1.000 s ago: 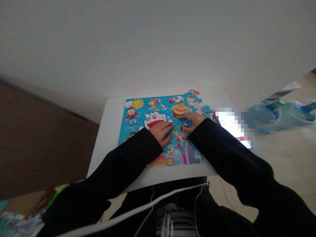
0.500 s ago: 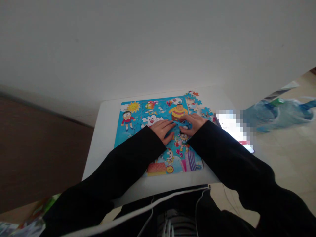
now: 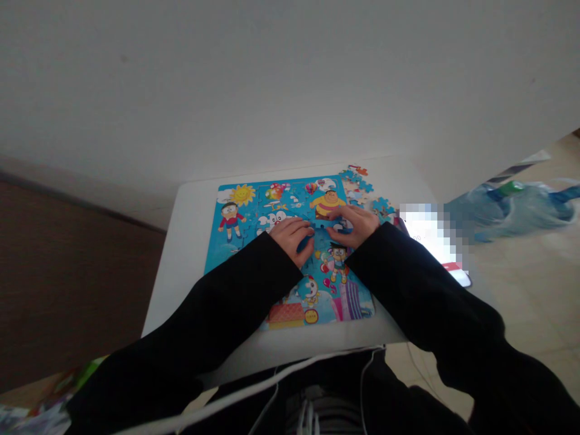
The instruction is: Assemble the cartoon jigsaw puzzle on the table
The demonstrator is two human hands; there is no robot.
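Observation:
A colourful cartoon jigsaw puzzle [image 3: 244, 241] lies flat on a small white table [image 3: 185, 241]. Both my hands rest on its middle, in black sleeves. My left hand [image 3: 292, 235] lies on the puzzle surface with its fingers bent, the tips pressing down beside the right hand. My right hand [image 3: 357, 223] has its thumb and fingers around a blue puzzle piece [image 3: 339, 226] that sits at the puzzle surface between the two hands. Several loose puzzle pieces [image 3: 362, 187] lie just past the puzzle's far right corner.
A lit phone [image 3: 446, 254] lies at the table's right edge. On the floor to the right is a clear plastic bag with bottles [image 3: 512, 208]. A grey wall rises behind the table. White cables hang over my lap [image 3: 317, 399].
The view has shifted a little, so the puzzle sits further left. Both hands have crept slightly toward the puzzle's far edge, and the left fingers have curled in.

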